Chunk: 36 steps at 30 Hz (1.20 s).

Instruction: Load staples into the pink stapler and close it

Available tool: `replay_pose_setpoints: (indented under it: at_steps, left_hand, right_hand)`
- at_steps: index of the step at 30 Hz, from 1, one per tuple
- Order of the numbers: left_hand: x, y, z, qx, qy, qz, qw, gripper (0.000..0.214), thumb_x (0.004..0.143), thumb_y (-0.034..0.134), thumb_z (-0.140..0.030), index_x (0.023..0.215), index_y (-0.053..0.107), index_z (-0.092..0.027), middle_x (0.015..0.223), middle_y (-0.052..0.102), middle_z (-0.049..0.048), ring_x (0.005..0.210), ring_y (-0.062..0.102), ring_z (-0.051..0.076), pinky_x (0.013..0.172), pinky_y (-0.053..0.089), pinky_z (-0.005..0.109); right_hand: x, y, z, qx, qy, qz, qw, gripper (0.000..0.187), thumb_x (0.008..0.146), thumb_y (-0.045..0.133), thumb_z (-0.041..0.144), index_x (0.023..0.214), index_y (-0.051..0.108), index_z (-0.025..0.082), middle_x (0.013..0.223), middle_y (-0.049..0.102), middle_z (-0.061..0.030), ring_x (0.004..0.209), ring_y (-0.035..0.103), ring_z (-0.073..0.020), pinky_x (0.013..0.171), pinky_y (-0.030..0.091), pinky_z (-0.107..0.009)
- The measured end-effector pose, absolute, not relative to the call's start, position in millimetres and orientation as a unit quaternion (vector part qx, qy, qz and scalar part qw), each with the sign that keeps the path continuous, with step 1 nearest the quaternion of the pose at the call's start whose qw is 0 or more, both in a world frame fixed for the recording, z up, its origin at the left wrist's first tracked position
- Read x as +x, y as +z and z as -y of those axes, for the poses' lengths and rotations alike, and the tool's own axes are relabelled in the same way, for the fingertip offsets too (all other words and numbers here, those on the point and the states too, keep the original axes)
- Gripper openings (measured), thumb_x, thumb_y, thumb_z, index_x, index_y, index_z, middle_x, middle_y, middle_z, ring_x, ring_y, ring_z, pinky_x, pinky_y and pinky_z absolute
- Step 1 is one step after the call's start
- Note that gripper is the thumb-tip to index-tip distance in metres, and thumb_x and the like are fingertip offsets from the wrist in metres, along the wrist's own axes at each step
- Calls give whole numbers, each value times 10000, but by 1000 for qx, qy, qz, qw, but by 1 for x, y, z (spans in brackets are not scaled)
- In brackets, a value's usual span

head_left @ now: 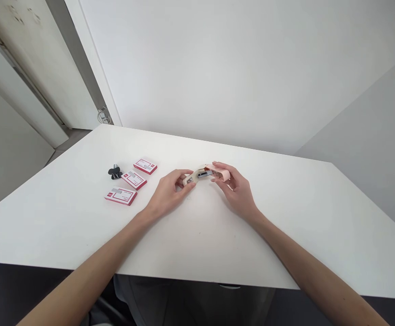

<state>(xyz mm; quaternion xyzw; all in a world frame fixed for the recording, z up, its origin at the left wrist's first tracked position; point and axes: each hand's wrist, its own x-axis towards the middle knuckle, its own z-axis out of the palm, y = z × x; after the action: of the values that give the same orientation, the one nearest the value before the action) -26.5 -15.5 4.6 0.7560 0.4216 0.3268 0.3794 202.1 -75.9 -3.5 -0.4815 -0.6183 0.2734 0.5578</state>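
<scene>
Between my two hands is a stapler (204,174), hinged open, with a cream base on the left and a pink cover on the right. Its metal staple channel shows in the middle. My left hand (170,188) pinches the base end between thumb and fingers. Around the pink cover, my right hand (237,186) has its fingers closed. The stapler is at or just above the table top; I cannot tell which. Whether staples lie in the channel is too small to make out.
Three red and white small boxes (135,179) lie left of my left hand on the white table (197,253). Beside them is a black staple remover (115,172). A white wall (218,81) stands behind the table, with a cable (104,116) near its left corner.
</scene>
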Motion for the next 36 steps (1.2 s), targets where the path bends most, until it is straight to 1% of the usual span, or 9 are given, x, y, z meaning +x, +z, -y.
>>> replay_pose_setpoints:
  at_steps: [2, 6, 12, 14, 18, 23, 26, 29, 36]
  left_hand:
    - [-26, 5, 16, 764, 325, -408, 380, 487, 938, 667, -545, 1312, 678, -234, 1054, 706, 48, 901, 686, 208, 835, 564, 354]
    - [-26, 4, 16, 788, 314, -386, 362, 463, 945, 666, -554, 1288, 677, -244, 1077, 704, 44, 920, 682, 205, 874, 562, 369]
    - [-26, 1, 15, 815, 306, -361, 334, 429, 962, 656, -529, 1290, 675, -253, 1054, 687, 32, 884, 659, 185, 884, 553, 367]
    - [-26, 1, 15, 820, 309, -354, 328, 432, 958, 663, -528, 1291, 675, -252, 1040, 679, 29, 880, 655, 183, 875, 552, 363]
    - [-27, 1, 14, 817, 315, -348, 335, 435, 955, 679, -518, 1295, 673, -246, 1037, 674, 27, 900, 667, 183, 862, 551, 350]
    - [-27, 1, 15, 807, 314, -341, 365, 459, 948, 699, -520, 1322, 649, -258, 1063, 697, 26, 944, 690, 193, 877, 561, 356]
    - [-27, 2, 17, 798, 313, -333, 394, 525, 933, 720, -517, 1378, 590, -270, 1060, 713, 17, 938, 704, 195, 887, 572, 364]
    - [-27, 3, 18, 791, 311, -337, 405, 598, 921, 735, -504, 1428, 519, -271, 1071, 719, 15, 953, 715, 200, 891, 579, 367]
    - [-27, 3, 18, 798, 297, -346, 393, 579, 948, 692, -501, 1442, 481, -285, 1089, 722, 21, 972, 719, 209, 877, 575, 367]
  right_hand:
    - [202, -5, 77, -483, 222, 654, 539, 327, 1016, 677, 377, 1338, 665, 323, 1450, 668, -80, 1384, 602, -268, 1074, 587, -470]
    - [202, -8, 76, -458, 128, 706, 524, 261, 999, 700, 307, 1259, 717, 317, 1341, 728, -79, 1296, 672, -270, 1002, 622, -467]
    - [203, -12, 75, -456, 103, 714, 521, 336, 979, 724, 253, 1303, 714, 337, 1351, 730, -67, 1280, 690, -261, 985, 637, -435]
    - [203, -12, 76, -461, 100, 718, 512, 377, 985, 716, 259, 1351, 693, 347, 1381, 720, -60, 1298, 682, -259, 1033, 620, -446]
    - [204, -10, 78, -483, 116, 727, 474, 523, 999, 699, 316, 1504, 572, 364, 1506, 647, -49, 1408, 607, -275, 1193, 512, -501]
    - [201, -7, 82, -495, 163, 741, 423, 712, 1025, 639, 327, 1660, 322, 381, 1685, 450, -21, 1559, 430, -272, 1279, 408, -526]
    - [199, -9, 82, -471, 169, 768, 399, 740, 1057, 558, 308, 1700, 199, 381, 1745, 333, -3, 1612, 331, -249, 1318, 343, -517]
    - [198, -10, 83, -464, 176, 778, 385, 741, 1077, 488, 291, 1713, 120, 382, 1778, 243, 9, 1638, 263, -240, 1332, 309, -521]
    - [199, -11, 83, -453, 175, 796, 360, 745, 1096, 411, 281, 1716, 13, 393, 1800, 150, 20, 1662, 168, -236, 1346, 264, -534]
